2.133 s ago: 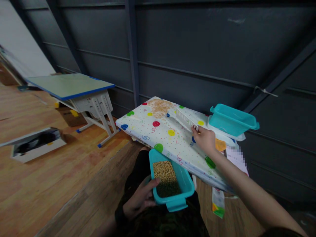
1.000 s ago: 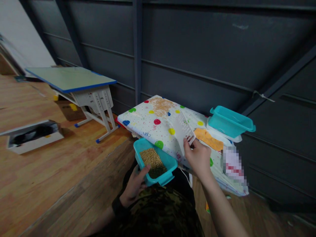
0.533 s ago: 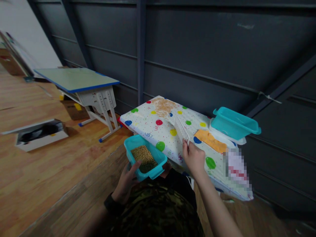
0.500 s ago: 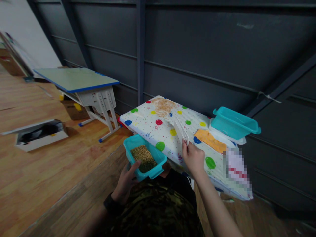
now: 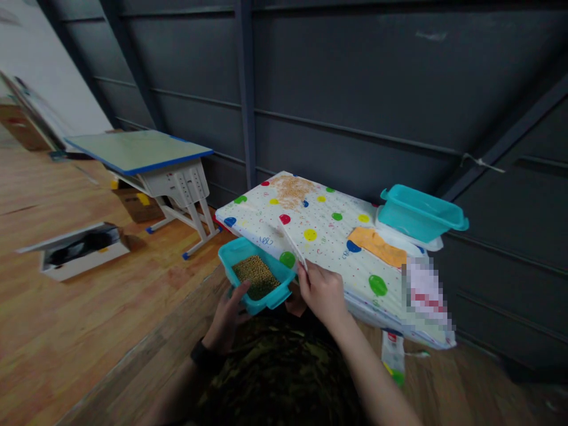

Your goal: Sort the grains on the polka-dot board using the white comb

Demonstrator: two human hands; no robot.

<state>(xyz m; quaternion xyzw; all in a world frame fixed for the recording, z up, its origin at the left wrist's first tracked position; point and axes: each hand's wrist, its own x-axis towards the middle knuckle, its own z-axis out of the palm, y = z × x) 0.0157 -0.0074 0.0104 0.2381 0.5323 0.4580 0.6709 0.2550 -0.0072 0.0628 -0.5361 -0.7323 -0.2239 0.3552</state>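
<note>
My left hand [image 5: 228, 313] grips the near side of a teal plastic tub [image 5: 255, 276] partly filled with yellowish and dark green beans, held just below the table's near edge. My right hand [image 5: 323, 291] pinches the handle of a white slotted plastic scoop [image 5: 291, 241], which stands on edge over the table edge right beside the tub. A pile of yellowish beans [image 5: 291, 189] lies at the far corner of the table [image 5: 319, 234], which is covered with a white cloth printed with coloured dots.
A second teal tub [image 5: 420, 213] sits on a white lid at the table's far right, with an orange cloth [image 5: 376, 246] and a blurred paper beside it. A packet [image 5: 392, 358] lies on the wooden floor. A blue-edged desk [image 5: 142, 155] and an open white box [image 5: 75, 258] stand to the left.
My right hand has drawn the white scoop from the middle of the table to its near edge, next to the tub. My left hand has raised the tub closer to the table edge.
</note>
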